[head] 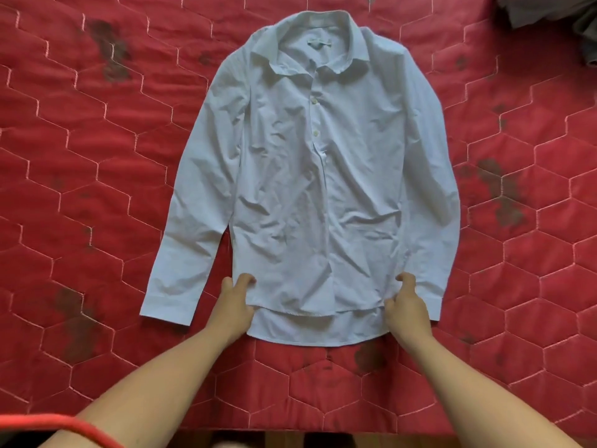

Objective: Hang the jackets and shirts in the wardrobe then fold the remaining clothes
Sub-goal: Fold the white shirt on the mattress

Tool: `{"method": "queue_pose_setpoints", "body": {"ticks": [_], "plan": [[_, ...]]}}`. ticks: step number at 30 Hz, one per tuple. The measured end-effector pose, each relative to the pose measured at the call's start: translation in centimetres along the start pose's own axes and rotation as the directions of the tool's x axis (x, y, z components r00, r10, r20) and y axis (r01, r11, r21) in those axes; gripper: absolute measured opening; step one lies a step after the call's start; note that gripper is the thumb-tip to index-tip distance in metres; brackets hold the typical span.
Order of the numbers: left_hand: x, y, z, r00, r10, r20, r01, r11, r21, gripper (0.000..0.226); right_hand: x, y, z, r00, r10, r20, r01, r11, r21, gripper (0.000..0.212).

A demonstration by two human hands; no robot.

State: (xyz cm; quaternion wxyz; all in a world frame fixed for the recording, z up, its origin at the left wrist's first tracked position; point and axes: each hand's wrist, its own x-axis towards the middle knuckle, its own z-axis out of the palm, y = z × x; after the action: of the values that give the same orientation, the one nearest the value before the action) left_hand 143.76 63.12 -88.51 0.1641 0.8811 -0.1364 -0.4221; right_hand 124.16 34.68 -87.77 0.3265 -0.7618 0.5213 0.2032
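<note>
Both hands are curled in tight, not spread at all. The left hand [237,302] pinches the lower edge of the pale blue long-sleeved button-up shirt [310,176] near the hem, and the right hand [408,305] pinches the same spot on the other side. The shirt lies flat, front up, on the red hexagon-quilted bedspread [80,150], collar at 12 o'clock from the hands, sleeves down each side. Some dark grey crumpled clothing [549,11] sits way off at 1 o'clock.

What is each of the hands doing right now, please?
Left hand: pinching the shirt at its side edge near the hem.
Right hand: pinching the shirt's other side edge near the hem.
</note>
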Motion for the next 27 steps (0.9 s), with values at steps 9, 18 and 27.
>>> {"method": "queue_pose_setpoints", "body": {"ticks": [9,18,27], "plan": [[-0.7,-1.4,-1.3,0.989,0.023,-0.143,-0.008,0.994,0.105,0.027,-1.3,0.6,0.7,0.991,-0.129,-0.034,0.107,0.921,-0.373,0.072],[-1.0,-2.9,-1.8,0.988,0.020,-0.151,0.009,0.981,0.191,0.022,0.1,-1.0,-0.4,0.977,-0.207,0.038,0.202,0.868,-0.453,0.033],[-2.0,-6.9,-3.0,0.989,-0.148,-0.022,0.137,0.836,0.532,0.026,-1.3,5.9,-2.0,0.964,-0.262,-0.041,0.155,0.683,-0.714,0.029]]}}
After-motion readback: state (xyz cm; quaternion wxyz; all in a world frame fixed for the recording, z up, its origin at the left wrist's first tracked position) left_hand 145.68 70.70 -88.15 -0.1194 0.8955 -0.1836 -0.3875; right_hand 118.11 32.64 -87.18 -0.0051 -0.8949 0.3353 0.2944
